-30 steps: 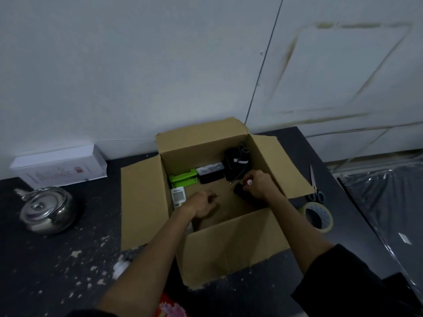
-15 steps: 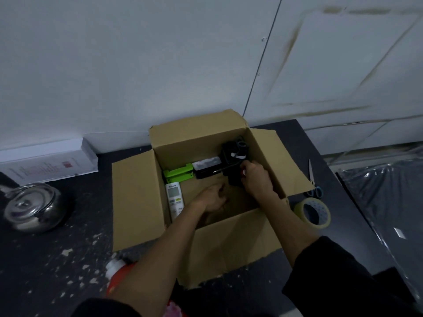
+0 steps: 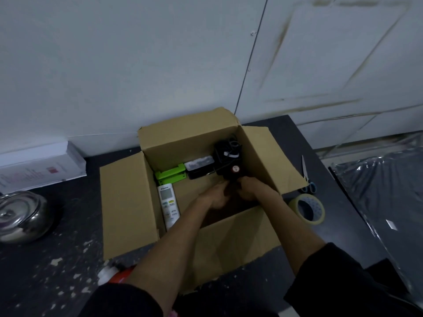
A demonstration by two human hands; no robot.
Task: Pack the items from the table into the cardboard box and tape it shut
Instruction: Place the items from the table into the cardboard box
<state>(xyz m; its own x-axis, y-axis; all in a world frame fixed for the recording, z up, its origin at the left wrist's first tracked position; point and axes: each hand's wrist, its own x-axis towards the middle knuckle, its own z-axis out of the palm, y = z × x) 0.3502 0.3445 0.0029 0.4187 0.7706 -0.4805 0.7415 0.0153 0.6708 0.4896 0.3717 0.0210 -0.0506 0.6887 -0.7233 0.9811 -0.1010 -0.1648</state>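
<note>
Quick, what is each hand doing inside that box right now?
Left hand: fingers curled at the dark object in the cardboard box; grip cannot be told.
Right hand: fingers curled round the same dark object, holding it.

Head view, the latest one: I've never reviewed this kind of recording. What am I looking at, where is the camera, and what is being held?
No machine here: a person wears a camera on the head, looking down at their own arms. Both hands reach into an open cardboard box on a dark table. The right hand and left hand meet around a small black device; the exact grip is hidden. Inside lie a white remote control and a green part. Outside: tape roll, scissors, metal kettle.
</note>
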